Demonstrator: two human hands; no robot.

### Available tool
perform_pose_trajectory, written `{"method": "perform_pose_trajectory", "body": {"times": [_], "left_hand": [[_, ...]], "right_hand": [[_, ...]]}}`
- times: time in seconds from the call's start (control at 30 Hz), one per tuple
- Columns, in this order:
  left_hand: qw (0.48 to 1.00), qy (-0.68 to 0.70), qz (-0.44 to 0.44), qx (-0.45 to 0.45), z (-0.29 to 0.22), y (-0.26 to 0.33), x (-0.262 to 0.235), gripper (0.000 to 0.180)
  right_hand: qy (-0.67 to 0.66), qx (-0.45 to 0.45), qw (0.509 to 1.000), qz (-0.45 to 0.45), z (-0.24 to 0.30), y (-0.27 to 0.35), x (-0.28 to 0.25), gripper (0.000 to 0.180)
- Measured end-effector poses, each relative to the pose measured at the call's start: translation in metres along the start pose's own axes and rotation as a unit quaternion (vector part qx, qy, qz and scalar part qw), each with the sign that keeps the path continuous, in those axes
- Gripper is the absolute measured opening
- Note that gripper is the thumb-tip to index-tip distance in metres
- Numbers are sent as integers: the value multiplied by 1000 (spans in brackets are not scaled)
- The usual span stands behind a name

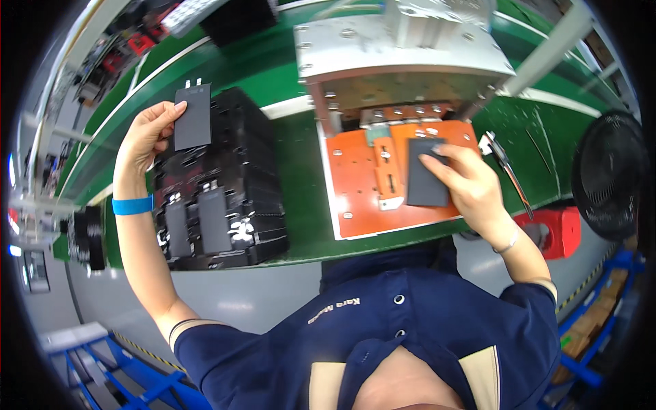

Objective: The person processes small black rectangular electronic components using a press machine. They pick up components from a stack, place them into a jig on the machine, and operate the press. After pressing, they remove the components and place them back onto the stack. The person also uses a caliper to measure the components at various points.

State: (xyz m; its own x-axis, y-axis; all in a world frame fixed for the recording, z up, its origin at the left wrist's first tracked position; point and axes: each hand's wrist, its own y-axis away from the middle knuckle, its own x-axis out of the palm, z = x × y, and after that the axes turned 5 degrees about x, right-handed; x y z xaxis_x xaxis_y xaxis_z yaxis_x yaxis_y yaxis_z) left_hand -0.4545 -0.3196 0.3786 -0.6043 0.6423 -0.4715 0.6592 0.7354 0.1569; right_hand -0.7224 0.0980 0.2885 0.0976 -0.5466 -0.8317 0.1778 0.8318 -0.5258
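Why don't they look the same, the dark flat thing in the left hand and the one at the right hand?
The left piece is pinched at its left edge by the left hand; the right piece has the right hand at its upper right corner.
The left piece is by the black trays; the right piece is over the orange plate.
Both are dark, flat rectangles.

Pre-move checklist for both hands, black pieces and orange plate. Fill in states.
1. Left hand gripping tabbed black piece: ok.
2. Both metal tabs clear of that hand: ok.
3. Right hand touching second black piece: ok.
4. Second piece fully flat on orange plate: cannot tell.
5. Orange plate clear of hands: not ok, right hand over it.
6. Pieces in black tray: ok, at least two visible.
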Motion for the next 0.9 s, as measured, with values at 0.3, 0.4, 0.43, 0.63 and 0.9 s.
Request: {"method": "perform_pose_trajectory", "body": {"times": [0.3, 0.4, 0.43, 0.63, 0.9], "left_hand": [[985, -172, -21, 16, 17, -20, 40, 31], [893, -353, -166, 224, 2, 21, 60, 23], [859, -334, -205, 330, -1, 38, 70, 15], [787, -222, -138, 559, 25, 178, 154, 33], [877, -167, -226, 389, 76, 158, 255, 25]], "right_hand": [[-84, 32, 995, 33, -6, -20, 2, 27], [-73, 14, 997, 17, -14, -31, 19, 23], [-69, 16, 997, 20, -14, -30, 21, 23], [-71, 24, 995, 58, -14, -34, 19, 24], [-14, 48, 998, 47, -8, -29, 22, 38]]}}
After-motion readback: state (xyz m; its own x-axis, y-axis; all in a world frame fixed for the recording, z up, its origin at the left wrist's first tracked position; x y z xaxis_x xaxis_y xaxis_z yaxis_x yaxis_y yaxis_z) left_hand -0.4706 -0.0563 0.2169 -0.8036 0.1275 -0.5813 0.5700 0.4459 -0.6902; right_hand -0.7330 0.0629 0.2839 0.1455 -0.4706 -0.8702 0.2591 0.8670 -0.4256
